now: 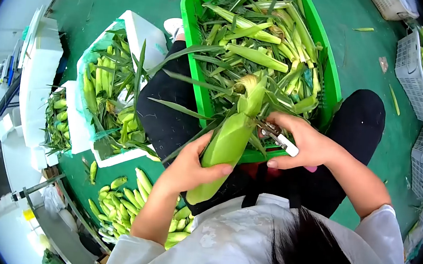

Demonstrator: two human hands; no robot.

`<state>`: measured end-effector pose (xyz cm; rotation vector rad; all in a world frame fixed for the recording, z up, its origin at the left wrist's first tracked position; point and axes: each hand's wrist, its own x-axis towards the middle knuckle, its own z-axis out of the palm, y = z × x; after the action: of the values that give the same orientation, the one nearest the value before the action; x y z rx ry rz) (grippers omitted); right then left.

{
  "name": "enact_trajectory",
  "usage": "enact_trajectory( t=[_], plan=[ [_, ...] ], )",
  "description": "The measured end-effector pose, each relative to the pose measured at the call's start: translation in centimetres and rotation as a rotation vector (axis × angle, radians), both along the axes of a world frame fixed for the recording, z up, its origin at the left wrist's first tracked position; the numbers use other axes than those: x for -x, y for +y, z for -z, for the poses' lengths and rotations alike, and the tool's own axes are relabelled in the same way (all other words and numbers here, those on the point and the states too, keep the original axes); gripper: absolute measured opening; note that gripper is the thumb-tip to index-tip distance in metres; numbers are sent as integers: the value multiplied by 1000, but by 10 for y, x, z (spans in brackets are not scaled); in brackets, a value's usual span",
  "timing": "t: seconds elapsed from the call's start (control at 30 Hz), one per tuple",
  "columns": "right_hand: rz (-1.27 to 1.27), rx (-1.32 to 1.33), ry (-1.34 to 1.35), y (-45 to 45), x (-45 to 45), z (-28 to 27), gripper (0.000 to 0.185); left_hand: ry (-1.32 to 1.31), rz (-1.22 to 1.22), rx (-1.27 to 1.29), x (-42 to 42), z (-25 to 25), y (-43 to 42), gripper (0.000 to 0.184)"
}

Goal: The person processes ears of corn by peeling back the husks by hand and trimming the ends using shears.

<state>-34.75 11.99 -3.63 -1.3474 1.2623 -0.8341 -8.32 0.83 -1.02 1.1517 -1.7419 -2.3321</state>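
A large ear of corn in its green husk (228, 144) lies tilted across my lap, its leafy top over the green crate. My left hand (194, 166) is wrapped round its lower part, thumb across the front. Beside its upper part, my right hand (307, 143) grips a small cutting tool with a white handle (287, 145); the tool's metal end touches the husk near the top. The bright green crate (332, 75) stands between my knees, full of cut husks, leaves and stalks (256, 56).
White foam boxes (146, 41) of unpeeled corn stand at the left. A pile of trimmed ears (119, 207) lies on the floor at lower left. White plastic baskets (416, 77) line the right side. Loose leaf scraps (394, 99) are on the green floor.
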Motion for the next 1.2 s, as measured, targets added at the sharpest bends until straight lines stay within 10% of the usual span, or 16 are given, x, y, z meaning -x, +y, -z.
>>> enact_trajectory(
  t=[0.23,0.43,0.6,0.8,0.97,1.13,1.2],
  plan=[
    [277,-411,-612,35,-12,-7,27,130,32,-297,-18,13,-22,81],
    [-139,-299,-401,55,-18,-25,74,349,21,-432,-17,30,-19,94],
    [-9,-174,-386,34,-32,-36,57,317,206,-279,-1,32,-14,93],
    [681,-409,-786,31,-53,-5,35,521,-399,-683,-39,18,9,86],
    [162,-754,-784,69,-90,-8,79,698,-1070,-469,-216,33,57,84],
    [-304,-779,-397,-7,-122,-11,64,289,-1740,-213,-488,84,225,59],
    [-542,-353,147,-54,-170,-34,53,-11,-2482,-161,-532,89,279,57]
  ],
)
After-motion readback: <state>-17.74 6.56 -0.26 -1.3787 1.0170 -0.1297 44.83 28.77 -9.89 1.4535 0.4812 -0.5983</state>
